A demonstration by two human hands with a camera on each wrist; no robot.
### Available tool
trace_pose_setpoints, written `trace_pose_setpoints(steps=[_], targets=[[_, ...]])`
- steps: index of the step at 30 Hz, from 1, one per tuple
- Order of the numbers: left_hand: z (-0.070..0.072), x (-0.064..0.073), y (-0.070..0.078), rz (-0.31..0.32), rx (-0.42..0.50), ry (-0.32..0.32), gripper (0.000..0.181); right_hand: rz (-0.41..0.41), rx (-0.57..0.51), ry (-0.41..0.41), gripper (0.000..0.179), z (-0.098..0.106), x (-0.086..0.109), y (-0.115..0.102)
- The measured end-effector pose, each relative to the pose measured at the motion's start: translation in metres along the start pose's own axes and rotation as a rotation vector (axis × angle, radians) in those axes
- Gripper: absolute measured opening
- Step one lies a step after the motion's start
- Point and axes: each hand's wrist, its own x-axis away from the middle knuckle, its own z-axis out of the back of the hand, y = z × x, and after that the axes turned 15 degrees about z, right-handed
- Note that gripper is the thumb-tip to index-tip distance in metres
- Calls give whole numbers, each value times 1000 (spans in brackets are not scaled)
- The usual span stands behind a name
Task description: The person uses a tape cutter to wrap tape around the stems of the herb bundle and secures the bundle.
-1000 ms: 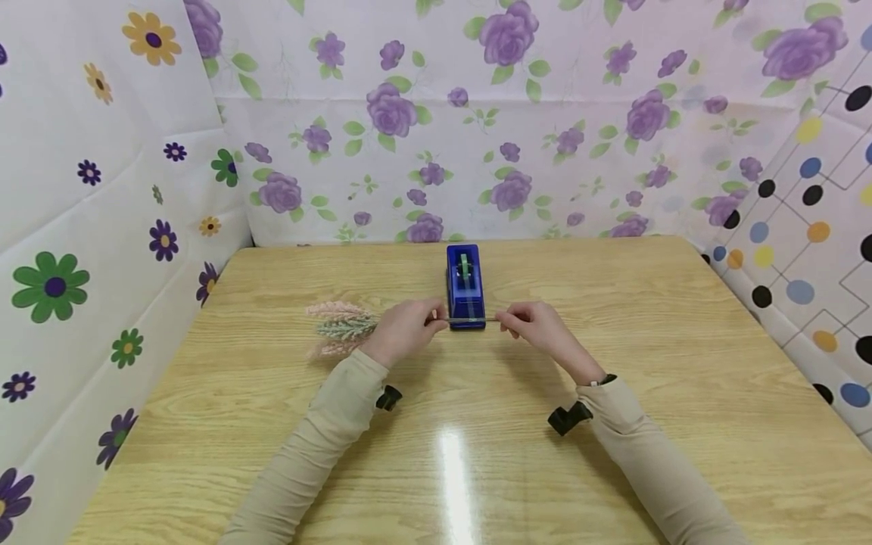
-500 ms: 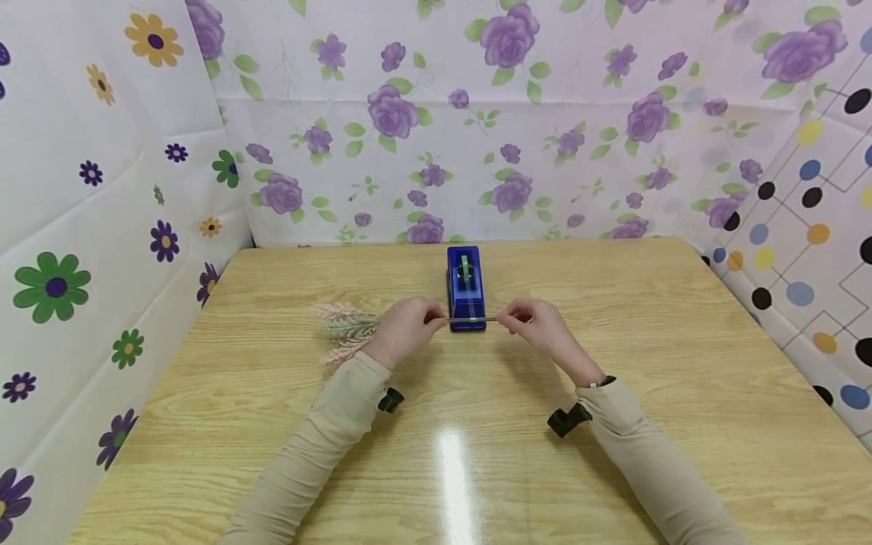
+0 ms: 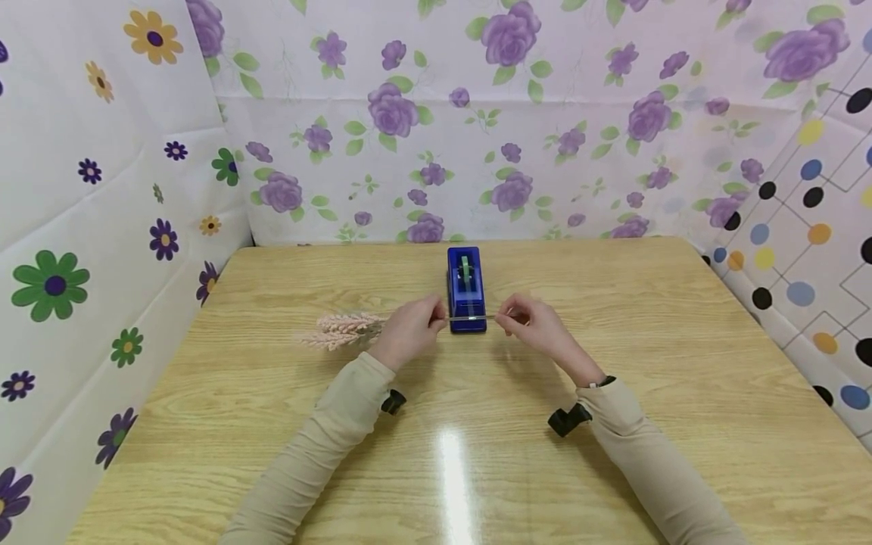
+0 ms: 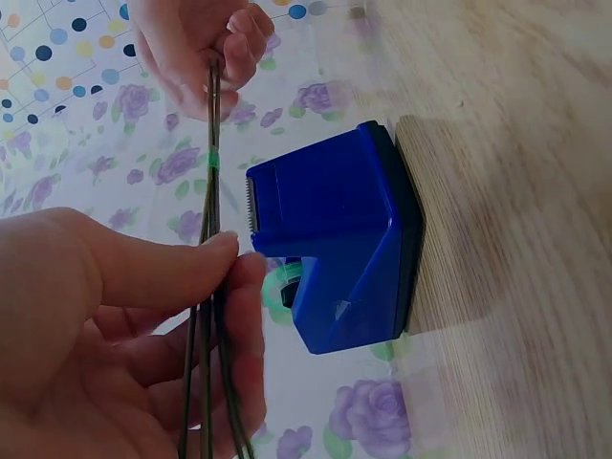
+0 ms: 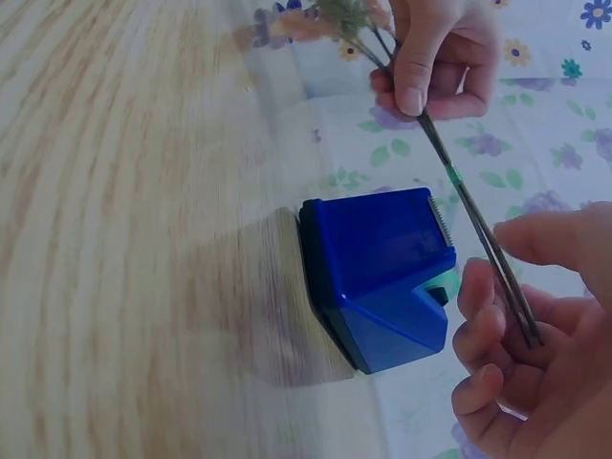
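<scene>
A bunch of artificial flowers [image 3: 344,329] with pale pink heads points left, its thin dark stems [image 4: 212,191] running between both hands. My left hand [image 3: 409,327] pinches these stems between thumb and fingers, near the flower heads. At the stem ends, my right hand [image 3: 536,325] grips with thumb and fingertips. A narrow green band of tape [image 4: 213,159] circles the stems between the hands. Just beyond them stands a blue tape dispenser [image 3: 466,291]; in the wrist views its toothed cutter [image 5: 441,222] faces the stems. A green roll [image 3: 465,269] sits inside it.
The wooden table [image 3: 436,393] carries the dispenser near its back edge. Flower-patterned cloth [image 3: 436,151] hangs behind and to the left, dotted cloth [image 3: 804,242] to the right. Small black cameras [image 3: 569,418] are strapped to the wrists.
The flower heads have turned about the stem axis, with the green sprig now mostly behind the pink ones. Both hands stay in nearly the same place and keep their hold.
</scene>
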Motion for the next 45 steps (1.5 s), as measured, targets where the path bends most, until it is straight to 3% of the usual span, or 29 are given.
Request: trace_pose_setpoints(steps=[7, 13, 23, 32, 45], targets=[[1, 0, 2, 2, 60, 3, 5, -14, 36, -10, 32, -1, -1, 3], [-2, 0, 1, -40, 62, 31, 15, -11, 43, 18, 29, -2, -1, 4], [-6, 1, 2, -38, -9, 55, 9, 14, 43, 82, 24, -2, 1, 4], [-7, 1, 3, -12, 78, 39, 11, 16, 36, 105, 22, -2, 1, 4], [-10, 1, 5, -20, 137, 156, 5, 7, 12, 113, 16, -3, 1, 4]])
